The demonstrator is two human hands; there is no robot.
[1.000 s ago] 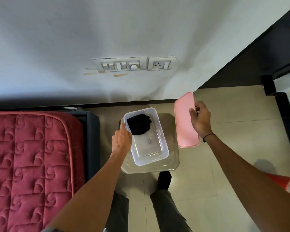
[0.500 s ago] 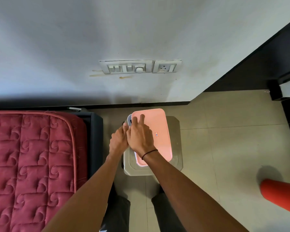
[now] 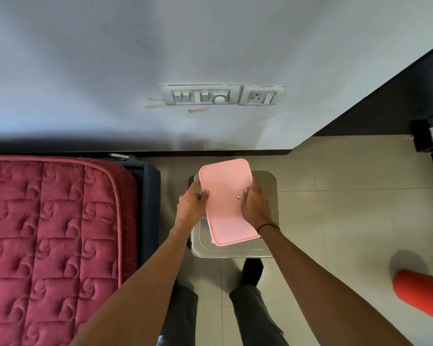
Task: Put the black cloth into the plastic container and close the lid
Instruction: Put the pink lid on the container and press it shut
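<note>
Covering the container, pink lid [image 3: 226,201], cloth hidden, left hand [image 3: 191,204], right hand [image 3: 255,204]

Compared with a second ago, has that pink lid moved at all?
Yes. The pink lid was held out to the right of the grey stool, over the floor tiles. It now lies over the stool's top, covering the container, with the left hand and right hand at its sides.

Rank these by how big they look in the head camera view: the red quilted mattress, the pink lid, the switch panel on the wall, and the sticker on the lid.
1. Red quilted mattress, by far the largest.
2. Pink lid.
3. Switch panel, which looks smaller than the lid, though it sits farther from the camera.
4. Sticker, the smallest.
</note>
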